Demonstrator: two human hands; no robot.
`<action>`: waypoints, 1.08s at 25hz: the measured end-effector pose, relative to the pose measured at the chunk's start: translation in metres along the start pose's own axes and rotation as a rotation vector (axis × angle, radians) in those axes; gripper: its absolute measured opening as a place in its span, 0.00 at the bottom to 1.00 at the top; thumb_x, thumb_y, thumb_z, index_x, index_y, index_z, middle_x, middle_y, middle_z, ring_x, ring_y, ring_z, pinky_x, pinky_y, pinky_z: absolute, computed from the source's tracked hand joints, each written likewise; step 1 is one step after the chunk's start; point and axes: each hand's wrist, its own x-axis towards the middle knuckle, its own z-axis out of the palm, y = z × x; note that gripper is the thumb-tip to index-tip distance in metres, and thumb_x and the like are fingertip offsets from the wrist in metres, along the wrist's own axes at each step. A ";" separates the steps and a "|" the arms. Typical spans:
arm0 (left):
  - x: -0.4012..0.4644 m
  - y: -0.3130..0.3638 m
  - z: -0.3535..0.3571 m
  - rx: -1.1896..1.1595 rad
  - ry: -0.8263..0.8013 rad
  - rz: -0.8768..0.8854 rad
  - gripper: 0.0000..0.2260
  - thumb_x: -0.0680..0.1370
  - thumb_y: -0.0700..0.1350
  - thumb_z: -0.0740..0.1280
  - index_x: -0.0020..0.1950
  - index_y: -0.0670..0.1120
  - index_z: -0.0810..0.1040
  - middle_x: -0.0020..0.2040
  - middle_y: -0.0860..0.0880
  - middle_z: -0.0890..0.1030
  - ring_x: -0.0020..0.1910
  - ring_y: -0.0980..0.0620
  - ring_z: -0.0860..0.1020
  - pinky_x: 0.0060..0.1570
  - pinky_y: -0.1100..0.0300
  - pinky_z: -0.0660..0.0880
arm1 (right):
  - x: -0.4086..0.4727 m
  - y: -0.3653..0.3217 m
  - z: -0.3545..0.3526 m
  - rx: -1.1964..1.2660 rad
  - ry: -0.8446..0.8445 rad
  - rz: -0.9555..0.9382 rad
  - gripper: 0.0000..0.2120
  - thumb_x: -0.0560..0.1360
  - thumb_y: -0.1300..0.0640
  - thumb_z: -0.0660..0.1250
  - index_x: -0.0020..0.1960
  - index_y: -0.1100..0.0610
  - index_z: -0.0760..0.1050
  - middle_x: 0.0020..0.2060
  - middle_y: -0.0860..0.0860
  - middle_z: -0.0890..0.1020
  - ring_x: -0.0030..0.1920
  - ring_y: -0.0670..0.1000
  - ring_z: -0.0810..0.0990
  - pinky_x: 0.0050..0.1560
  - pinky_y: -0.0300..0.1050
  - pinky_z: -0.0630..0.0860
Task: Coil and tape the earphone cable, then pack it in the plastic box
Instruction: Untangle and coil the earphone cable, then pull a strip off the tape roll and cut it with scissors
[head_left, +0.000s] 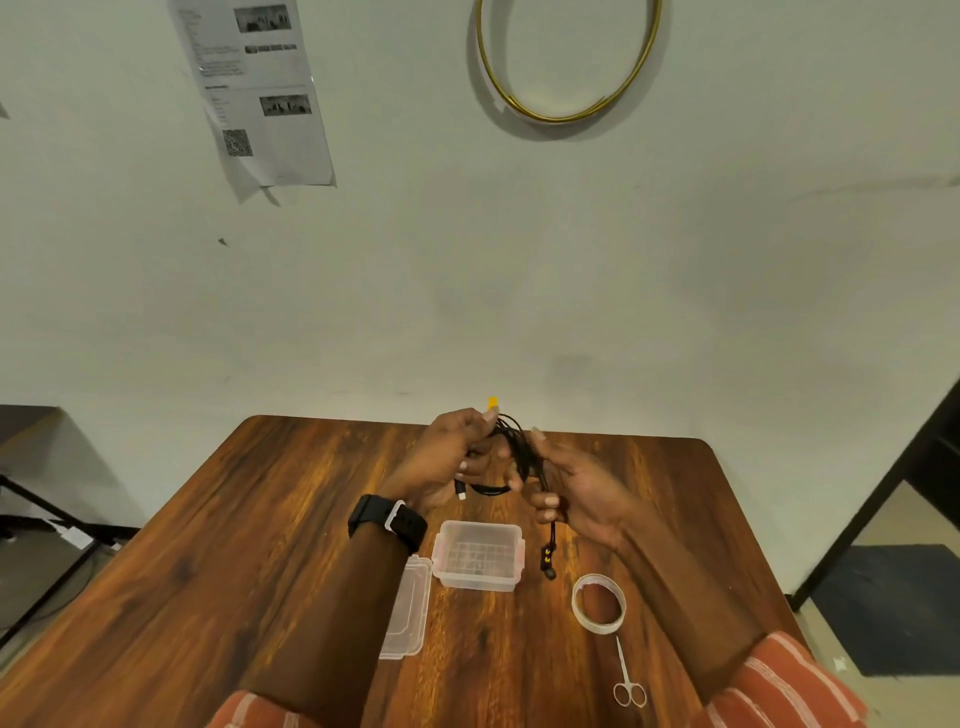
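— So where are the fingers (470, 464) right now?

— Both sets are closed around the earphone cable (514, 452). The left hand (447, 462) pinches the top of the black loops, with a small yellow tab (492, 401) poking up just above its fingertips. The right hand (576, 493) grips the loops on their other side, and the earbuds (548, 558) dangle below its fingers.

— Coil finished, then?

— Not by my reading; that hanging tail looks like it has yet to be wound in. I'd keep the left pinch firm so the loops don't spring apart, and feed the tail round evenly with the right.

— And the rest of the kit?

— Just below the hands on the desk (260, 545) sits the plastic box (479, 556), open, with its lid (408, 605) lying beside it under the left wrist. Under the right forearm is the tape roll (598, 603), and nearer the body the scissors (628, 675). Keep the coil small enough for that box before taping.
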 end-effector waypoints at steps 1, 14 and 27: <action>0.003 -0.006 -0.002 -0.113 0.020 -0.011 0.17 0.80 0.47 0.61 0.32 0.45 0.66 0.24 0.52 0.66 0.17 0.59 0.60 0.18 0.68 0.55 | 0.000 0.005 -0.001 -0.024 -0.009 -0.010 0.18 0.82 0.45 0.57 0.58 0.56 0.78 0.39 0.53 0.79 0.28 0.46 0.66 0.27 0.38 0.66; -0.037 -0.173 -0.005 -0.518 0.280 -0.493 0.10 0.81 0.38 0.53 0.51 0.35 0.73 0.30 0.46 0.70 0.22 0.56 0.67 0.21 0.64 0.71 | 0.002 0.156 -0.027 0.293 0.591 0.562 0.15 0.82 0.59 0.53 0.46 0.59 0.76 0.22 0.47 0.69 0.18 0.43 0.61 0.16 0.35 0.60; -0.040 -0.294 -0.022 0.734 0.565 -0.316 0.09 0.76 0.42 0.68 0.54 0.46 0.84 0.50 0.52 0.85 0.46 0.56 0.78 0.48 0.67 0.73 | 0.030 0.276 -0.053 -0.617 0.762 0.493 0.10 0.80 0.59 0.61 0.57 0.57 0.78 0.48 0.54 0.84 0.46 0.53 0.81 0.46 0.47 0.78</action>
